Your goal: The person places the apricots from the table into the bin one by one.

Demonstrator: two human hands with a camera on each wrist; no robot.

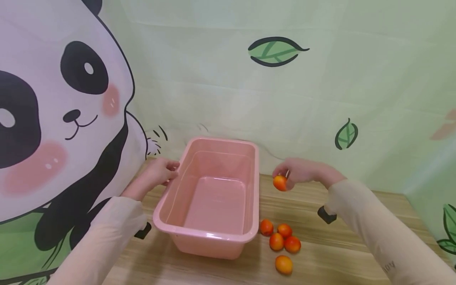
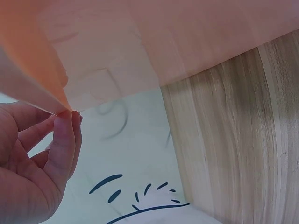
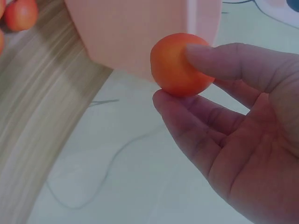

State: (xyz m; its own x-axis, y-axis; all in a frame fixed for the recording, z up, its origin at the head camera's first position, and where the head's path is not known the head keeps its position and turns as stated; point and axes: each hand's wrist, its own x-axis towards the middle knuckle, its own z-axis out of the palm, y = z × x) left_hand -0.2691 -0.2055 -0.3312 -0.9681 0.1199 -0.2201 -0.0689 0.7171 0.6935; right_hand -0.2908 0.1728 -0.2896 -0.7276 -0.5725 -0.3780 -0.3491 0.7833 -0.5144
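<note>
A deep pink plastic basin stands on the wooden table, its inside showing no contents. On its left side, my left hand pinches the rim between thumb and fingers; the left wrist view shows the fingertips on the thin edge. To the right of the basin, my right hand holds a small smooth orange-red fruit above the table, with the thumb on one side and fingertips on the other. Several similar fruits lie by the basin's front right corner, and a more orange one sits nearer to me.
The wood-grain table extends right of the fruits. Behind it hangs a pale green cloth backdrop with leaf drawings. A large panda picture covers the left side, close by my left arm. Dark bands are at both wrists.
</note>
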